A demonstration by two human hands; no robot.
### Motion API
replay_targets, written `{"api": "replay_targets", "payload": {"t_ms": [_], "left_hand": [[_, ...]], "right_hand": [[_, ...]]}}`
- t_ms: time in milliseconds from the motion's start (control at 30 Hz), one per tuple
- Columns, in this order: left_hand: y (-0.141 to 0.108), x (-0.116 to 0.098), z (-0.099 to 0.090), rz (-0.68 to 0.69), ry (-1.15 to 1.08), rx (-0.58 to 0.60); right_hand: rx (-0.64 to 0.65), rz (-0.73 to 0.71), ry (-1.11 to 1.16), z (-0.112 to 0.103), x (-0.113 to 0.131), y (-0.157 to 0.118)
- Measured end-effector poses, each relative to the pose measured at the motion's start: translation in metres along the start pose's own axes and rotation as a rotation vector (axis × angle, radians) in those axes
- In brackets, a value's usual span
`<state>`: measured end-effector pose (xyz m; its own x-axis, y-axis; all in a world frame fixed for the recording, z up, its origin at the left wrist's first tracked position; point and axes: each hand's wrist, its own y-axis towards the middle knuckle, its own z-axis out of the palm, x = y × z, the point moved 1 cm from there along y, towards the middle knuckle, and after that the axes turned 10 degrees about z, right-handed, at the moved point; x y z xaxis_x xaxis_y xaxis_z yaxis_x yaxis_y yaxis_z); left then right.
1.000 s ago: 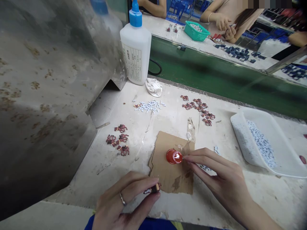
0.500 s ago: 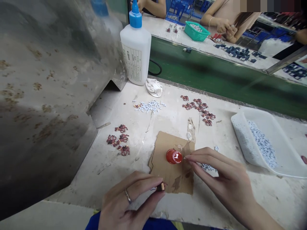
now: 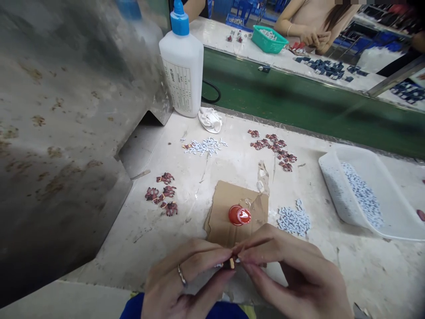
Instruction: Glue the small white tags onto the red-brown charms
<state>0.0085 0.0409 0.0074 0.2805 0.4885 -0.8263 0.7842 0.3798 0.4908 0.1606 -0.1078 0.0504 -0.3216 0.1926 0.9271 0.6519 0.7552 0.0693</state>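
Observation:
My left hand [image 3: 186, 277], with a ring on one finger, pinches a small dark brown figurine [image 3: 231, 263] that has a tan patch. My right hand [image 3: 294, 268] has come up against it, and a tiny pale piece [image 3: 237, 260] shows at its pinched fingertips, touching or very near the figurine. Fingers cover most of both. Just beyond the hands, a small red cup [image 3: 235, 215] with a glossy surface sits on a piece of cardboard [image 3: 219, 199]. A pile of tiny pale blue-white pieces [image 3: 294, 219] lies beyond my right hand.
Brown figurines lie in groups at left [image 3: 169, 208] and back [image 3: 272, 144]. Pale pieces [image 3: 206, 146] lie between, near a glue bottle [image 3: 184, 75] and crumpled white wad [image 3: 210, 119]. A plastic bin [image 3: 335, 199] stands right, a metal housing [image 3: 66, 133] left. People work opposite.
My right hand has moved left and toward me, from beside the red cup to the figurine in my left hand. The pale pile it partly covered now shows. The view has shifted slightly.

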Motion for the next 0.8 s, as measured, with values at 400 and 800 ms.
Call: {"api": "replay_targets", "payload": {"t_ms": [400,800], "left_hand": [[-0.005,0.001,0.002,0.094,0.073,0.012],[-0.008,0.002,-0.003,0.053,0.233,-0.065]], "right_hand": [[0.146,-0.226,-0.453,0.006,0.015,0.036],[0.155,-0.080,-0.053,0.002,0.001,0.017]]}}
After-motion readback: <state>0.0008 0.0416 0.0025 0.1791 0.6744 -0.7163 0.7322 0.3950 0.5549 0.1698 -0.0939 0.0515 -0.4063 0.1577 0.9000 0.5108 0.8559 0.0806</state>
